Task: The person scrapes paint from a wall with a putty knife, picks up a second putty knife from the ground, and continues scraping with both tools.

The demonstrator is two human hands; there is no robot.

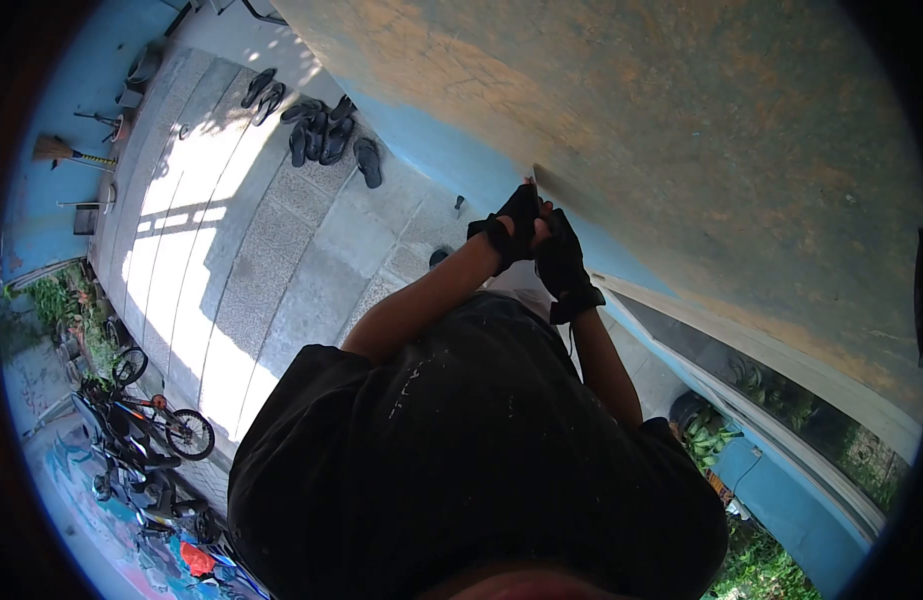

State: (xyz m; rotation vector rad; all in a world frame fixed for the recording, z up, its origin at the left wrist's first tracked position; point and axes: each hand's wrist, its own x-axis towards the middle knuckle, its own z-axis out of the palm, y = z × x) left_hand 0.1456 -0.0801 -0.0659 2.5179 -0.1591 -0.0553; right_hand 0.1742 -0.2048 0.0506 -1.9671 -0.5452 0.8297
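Note:
My left hand [519,215], in a black fingerless glove, is closed close to the wall. My right hand [564,258], gloved the same way, is closed right beside it, and the two touch or nearly touch. Both are in front of a wall [702,130] with a brown, mottled surface and a light blue lower band. A small thin thing [531,181] sticks out past my left fingertips toward the wall and casts a shadow there. Its kind is too small to make out, and what each palm holds is hidden.
Several dark sandals [322,133] lie on the paved floor at upper left. A broom [57,150] stands by the far blue wall. A bicycle [172,425] and motorbikes [147,490] stand at lower left. A window ledge [762,340] runs along the right, with plants below.

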